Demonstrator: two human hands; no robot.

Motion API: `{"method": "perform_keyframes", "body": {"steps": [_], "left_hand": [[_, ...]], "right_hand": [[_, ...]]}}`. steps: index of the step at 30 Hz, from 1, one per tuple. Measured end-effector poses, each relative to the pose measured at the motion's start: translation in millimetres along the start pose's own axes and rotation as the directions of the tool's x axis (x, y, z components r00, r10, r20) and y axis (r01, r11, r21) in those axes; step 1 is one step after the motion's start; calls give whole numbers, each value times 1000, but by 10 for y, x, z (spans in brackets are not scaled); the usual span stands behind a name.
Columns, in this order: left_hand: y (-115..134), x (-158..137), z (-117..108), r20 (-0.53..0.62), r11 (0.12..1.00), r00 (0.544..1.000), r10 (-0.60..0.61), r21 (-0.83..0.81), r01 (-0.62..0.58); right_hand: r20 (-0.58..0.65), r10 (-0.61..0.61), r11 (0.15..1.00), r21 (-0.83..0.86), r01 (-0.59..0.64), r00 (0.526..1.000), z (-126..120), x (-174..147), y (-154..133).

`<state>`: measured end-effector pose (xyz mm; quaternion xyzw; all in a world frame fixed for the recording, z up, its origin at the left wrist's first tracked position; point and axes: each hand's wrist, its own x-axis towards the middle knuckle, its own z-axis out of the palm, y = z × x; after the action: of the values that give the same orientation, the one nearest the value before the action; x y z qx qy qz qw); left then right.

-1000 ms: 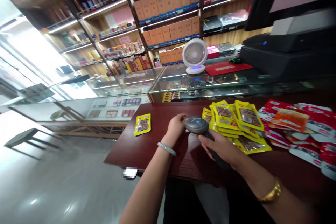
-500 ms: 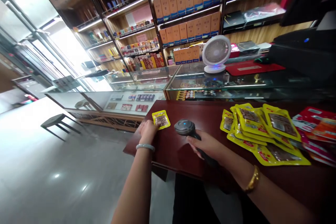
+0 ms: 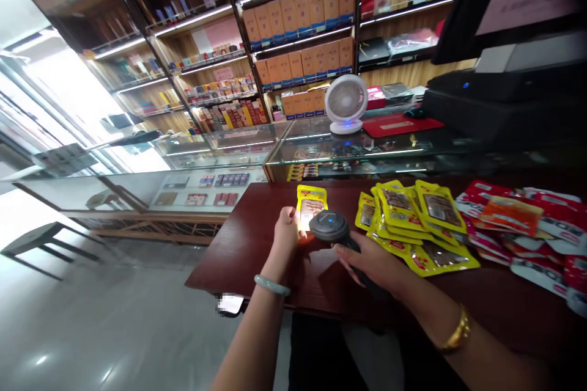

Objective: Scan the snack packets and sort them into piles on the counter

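Observation:
My left hand (image 3: 287,229) is closed on the lower left edge of a yellow snack packet (image 3: 312,200), which is tilted up off the dark red table (image 3: 257,244). Light from the scanner falls on the packet's lower part. My right hand (image 3: 367,259) is wrapped round the handle of a black barcode scanner (image 3: 329,226). The scanner's head points left at the packet, close to it, with a blue light on top. To the right lies a pile of yellow snack packets (image 3: 408,214); neither hand touches it.
Red and white packets (image 3: 550,220) and an orange packet (image 3: 511,215) lie at the table's right. Behind are a glass display counter (image 3: 247,140), a white fan (image 3: 346,101), a red mat (image 3: 398,124) and a black monitor (image 3: 468,6). A stool (image 3: 34,238) stands at the left.
My left hand has lifted the packet from lying flat and brought it nearer the scanner. The scanner's light now shines on it. The view has turned to the right.

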<state>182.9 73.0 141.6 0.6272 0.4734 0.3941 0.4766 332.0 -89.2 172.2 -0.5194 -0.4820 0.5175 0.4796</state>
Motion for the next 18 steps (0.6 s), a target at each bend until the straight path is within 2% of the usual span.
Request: {"method": "perform_keyframes", "body": {"steps": [3, 7, 9, 13, 15, 18], "left_hand": [[63, -8, 168, 1, 1000, 1000, -9, 22, 9], [134, 14, 363, 66, 999, 997, -28, 27, 26], [164, 33, 491, 65, 998, 998, 5, 58, -9], [199, 96, 851, 55, 950, 991, 126, 280, -136], [210, 117, 1037, 131, 916, 983, 128, 365, -168], [251, 92, 1210, 277, 896, 955, 109, 389, -215]], "right_hand": [[-31, 4, 1000, 16, -3, 1000, -111, -99, 33], [-96, 13, 1000, 28, -10, 995, -222, -231, 80], [-109, 3, 999, 37, 1, 994, -267, -295, 93], [-126, -1, 999, 49, 7, 992, -345, -398, 101], [-144, -7, 998, 55, 15, 990, -381, -431, 110], [-163, -23, 996, 86, 37, 986, -431, -472, 136]]}}
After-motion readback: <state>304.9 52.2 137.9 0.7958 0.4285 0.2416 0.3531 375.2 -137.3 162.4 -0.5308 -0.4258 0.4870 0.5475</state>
